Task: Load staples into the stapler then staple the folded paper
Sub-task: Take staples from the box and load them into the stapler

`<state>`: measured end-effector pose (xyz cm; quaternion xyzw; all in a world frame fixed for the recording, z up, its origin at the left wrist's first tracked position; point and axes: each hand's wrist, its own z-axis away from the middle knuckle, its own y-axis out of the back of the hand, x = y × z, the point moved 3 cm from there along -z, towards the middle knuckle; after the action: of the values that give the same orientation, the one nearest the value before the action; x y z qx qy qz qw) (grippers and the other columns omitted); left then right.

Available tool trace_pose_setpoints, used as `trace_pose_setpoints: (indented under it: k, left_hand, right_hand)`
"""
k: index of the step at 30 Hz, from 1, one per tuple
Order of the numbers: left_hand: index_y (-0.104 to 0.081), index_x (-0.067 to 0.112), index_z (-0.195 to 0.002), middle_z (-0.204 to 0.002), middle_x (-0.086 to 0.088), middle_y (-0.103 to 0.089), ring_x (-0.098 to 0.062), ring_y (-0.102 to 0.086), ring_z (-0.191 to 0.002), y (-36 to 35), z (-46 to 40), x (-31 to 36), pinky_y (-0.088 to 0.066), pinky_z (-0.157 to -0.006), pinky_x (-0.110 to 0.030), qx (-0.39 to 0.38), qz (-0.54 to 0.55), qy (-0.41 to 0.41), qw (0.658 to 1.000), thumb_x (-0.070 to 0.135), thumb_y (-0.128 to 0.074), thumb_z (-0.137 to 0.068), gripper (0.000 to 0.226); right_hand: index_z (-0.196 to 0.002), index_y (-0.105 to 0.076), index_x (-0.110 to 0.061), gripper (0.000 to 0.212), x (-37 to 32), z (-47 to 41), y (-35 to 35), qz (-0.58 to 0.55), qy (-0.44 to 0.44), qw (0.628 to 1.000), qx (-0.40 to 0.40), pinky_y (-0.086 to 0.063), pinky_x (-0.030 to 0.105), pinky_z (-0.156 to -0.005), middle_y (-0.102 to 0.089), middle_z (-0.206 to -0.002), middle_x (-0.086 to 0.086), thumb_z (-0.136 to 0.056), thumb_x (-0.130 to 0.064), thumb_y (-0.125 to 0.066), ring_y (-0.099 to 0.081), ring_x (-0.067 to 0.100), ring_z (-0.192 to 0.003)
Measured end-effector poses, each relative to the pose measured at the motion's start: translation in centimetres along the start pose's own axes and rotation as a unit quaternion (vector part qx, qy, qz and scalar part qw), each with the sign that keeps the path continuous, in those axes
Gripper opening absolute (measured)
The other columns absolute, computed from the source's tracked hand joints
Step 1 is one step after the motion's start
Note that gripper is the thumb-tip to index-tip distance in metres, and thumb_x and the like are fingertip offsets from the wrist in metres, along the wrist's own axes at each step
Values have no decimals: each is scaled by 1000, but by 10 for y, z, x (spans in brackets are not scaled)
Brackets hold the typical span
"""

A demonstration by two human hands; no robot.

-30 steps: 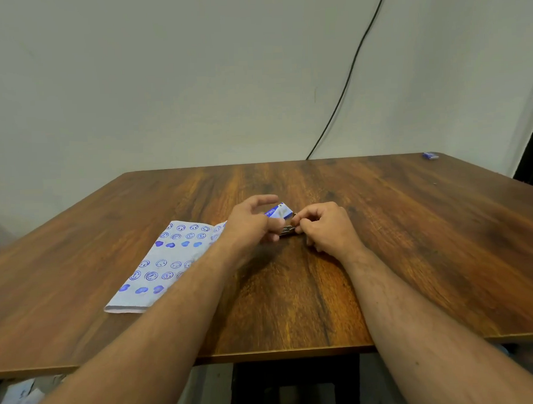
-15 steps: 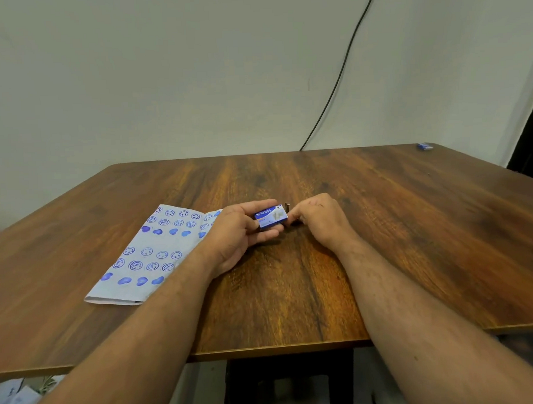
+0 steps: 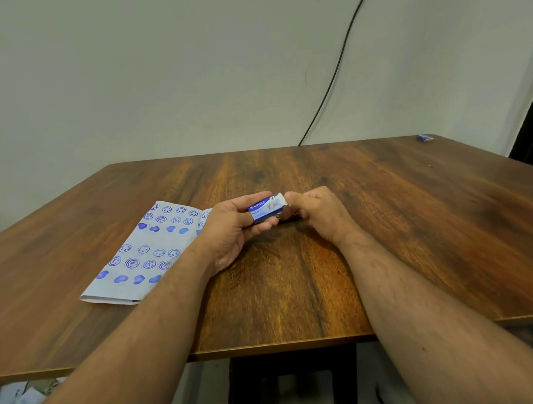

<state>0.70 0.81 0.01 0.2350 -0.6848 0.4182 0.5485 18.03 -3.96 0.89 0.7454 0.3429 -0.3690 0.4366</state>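
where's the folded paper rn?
Head view: the folded paper lies flat on the table, left of centre, partly under the left forearm and beside the left hand holding the staple box.

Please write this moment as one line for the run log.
phase: opening staple box | left hand: holds staple box | right hand: pinches box end | folded paper: flat on table, unstapled | stapler: not clearly visible

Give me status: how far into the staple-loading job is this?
Early. Done: nothing visibly. In hand: left hand holds the blue staple box; right hand pinches at its open end, with a metal object partly hidden beneath. Left: loading the staples and stapling the folded paper, which lies untouched on the table.
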Motion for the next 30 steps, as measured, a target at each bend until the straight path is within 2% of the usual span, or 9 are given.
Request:
trace_pose_setpoints:
  k: [2,4,7,10,14,19,22,27,30]
  left_hand:
    - [-66,0,-121,-104,-21,-74,-20,-73,-73,-1,0,1,-60,-64,-19,4,1,-12,1000,-18,-43,-93,41]
    - [-65,-1,-122,-98,-19,-74,-18,-70,-69,-1,1,1,-58,-59,-17,10,-7,-24,1000,-18,-46,-92,39]
    - [-65,-2,-123,-95,-17,-75,-17,-69,-66,-1,1,0,-56,-55,-16,14,-17,-32,999,-18,-47,-92,40]
    - [-65,-1,-123,-98,-17,-74,-16,-68,-66,-1,1,1,-55,-53,-15,19,-19,-30,999,-18,-46,-92,40]
    - [-67,1,-121,-102,-19,-73,-15,-66,-65,-2,2,1,-55,-52,-15,23,-35,-18,999,-18,-45,-93,40]
    - [-67,-1,-120,-103,-20,-71,-12,-59,-60,0,-1,0,-51,-49,-15,36,-58,-9,998,-22,-33,-92,48]
    - [-67,1,-117,-103,-21,-71,-12,-57,-58,1,-4,-1,-49,-47,-15,46,-57,-22,997,-22,-30,-90,51]
    - [-66,9,-110,-110,-22,-68,-17,-63,-63,5,-3,0,-54,-51,-20,77,-32,-34,996,-12,-27,-94,47]
    - [-63,9,-114,-107,-19,-67,-20,-63,-69,3,0,1,-54,-55,-23,49,-14,-55,997,1,-38,-97,31]
  right_hand:
    - [-68,-78,-9,45,-4,3,0,0,3,1000,-9,-32,29,-61,-49,-37,-17,-91,-45,-62,-47,-1,-42]
    - [-76,-79,-3,44,-6,4,0,4,4,1000,-13,-32,27,-63,-52,-39,-18,-95,-39,-62,-49,-5,-45]
    - [-72,-79,-6,43,-5,4,0,0,-3,1000,-8,-35,28,-66,-60,-46,-15,-93,-40,-64,-51,-5,-48]
    - [-69,-78,-9,43,-4,3,-1,-12,-16,1000,-6,-36,28,-63,-62,-48,-13,-91,-44,-67,-52,-3,-47]
    - [-67,-79,-13,41,-4,2,-1,8,-13,1000,4,-42,28,-69,-73,-66,-2,-88,-47,-70,-59,5,-63]
    - [-69,-78,-10,36,-4,1,1,33,-27,999,5,-39,30,-65,-60,-47,-10,-93,-31,-62,-49,-2,-47]
    - [-64,-75,-15,29,-4,1,0,43,-37,998,7,-34,29,-59,-50,-36,-14,-89,-18,-60,-45,-1,-41]
    - [-64,-77,-14,24,-3,0,-1,43,-43,998,12,-37,30,-59,-51,-37,-12,-83,-17,-62,-44,2,-43]
    - [-66,-77,-14,23,-3,0,-1,46,-46,998,4,-35,29,-58,-48,-36,-13,-83,-18,-63,-43,1,-41]
